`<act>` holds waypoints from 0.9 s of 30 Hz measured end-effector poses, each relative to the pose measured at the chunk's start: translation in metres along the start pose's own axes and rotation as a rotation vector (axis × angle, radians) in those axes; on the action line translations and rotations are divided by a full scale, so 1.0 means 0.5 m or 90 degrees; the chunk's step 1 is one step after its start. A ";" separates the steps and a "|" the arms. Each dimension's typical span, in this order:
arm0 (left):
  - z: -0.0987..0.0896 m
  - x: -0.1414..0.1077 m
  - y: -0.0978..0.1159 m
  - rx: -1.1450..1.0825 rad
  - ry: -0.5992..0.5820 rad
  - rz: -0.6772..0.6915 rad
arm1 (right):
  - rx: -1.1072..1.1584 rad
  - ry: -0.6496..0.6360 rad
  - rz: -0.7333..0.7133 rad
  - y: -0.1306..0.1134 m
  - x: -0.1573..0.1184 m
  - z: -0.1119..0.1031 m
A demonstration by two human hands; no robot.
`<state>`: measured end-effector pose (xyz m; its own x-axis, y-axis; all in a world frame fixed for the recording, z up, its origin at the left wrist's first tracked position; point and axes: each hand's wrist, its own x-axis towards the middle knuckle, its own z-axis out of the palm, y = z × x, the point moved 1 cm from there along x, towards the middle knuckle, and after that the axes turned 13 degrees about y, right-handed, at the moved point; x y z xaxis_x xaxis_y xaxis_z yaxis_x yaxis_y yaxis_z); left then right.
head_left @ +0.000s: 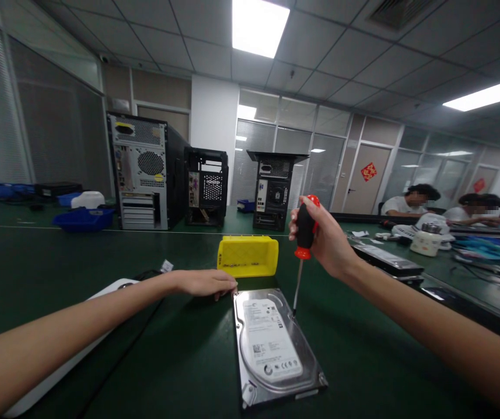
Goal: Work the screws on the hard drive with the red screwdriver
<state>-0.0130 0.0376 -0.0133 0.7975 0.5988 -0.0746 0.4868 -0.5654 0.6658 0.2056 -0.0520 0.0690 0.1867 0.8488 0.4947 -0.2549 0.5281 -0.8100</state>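
A silver hard drive (271,343) with a white label lies flat on the dark green table, label up. My right hand (320,233) is closed around the black and red handle of a screwdriver (306,230). The screwdriver stands nearly upright, its tip on the drive's right edge near the far corner. At the drive's far left corner, my left hand (206,283) lies low with its fingers mostly stretched out and fingertips touching the corner. Just beyond the drive sits a yellow bin (248,256), its open side toward me, with small pieces, perhaps screws, inside.
Computer cases (143,169) stand at the back. A blue tray (83,219) is at left. Under my left forearm lie a white panel (58,372) and a dark cable. More drives (385,259) and a jar (427,240) sit right; people (407,203) work farther off.
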 end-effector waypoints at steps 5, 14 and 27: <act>0.001 -0.002 0.005 -0.001 0.003 -0.011 | -0.018 0.010 -0.011 -0.003 0.002 0.000; 0.002 -0.001 0.004 0.005 0.011 -0.014 | 0.018 0.017 0.019 -0.011 -0.003 0.000; 0.000 -0.001 0.000 0.004 0.003 -0.013 | -0.003 0.018 0.002 -0.014 -0.002 0.004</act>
<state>-0.0134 0.0373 -0.0135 0.7855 0.6130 -0.0846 0.5055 -0.5568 0.6592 0.2055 -0.0564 0.0745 0.2132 0.8495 0.4827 -0.2516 0.5251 -0.8130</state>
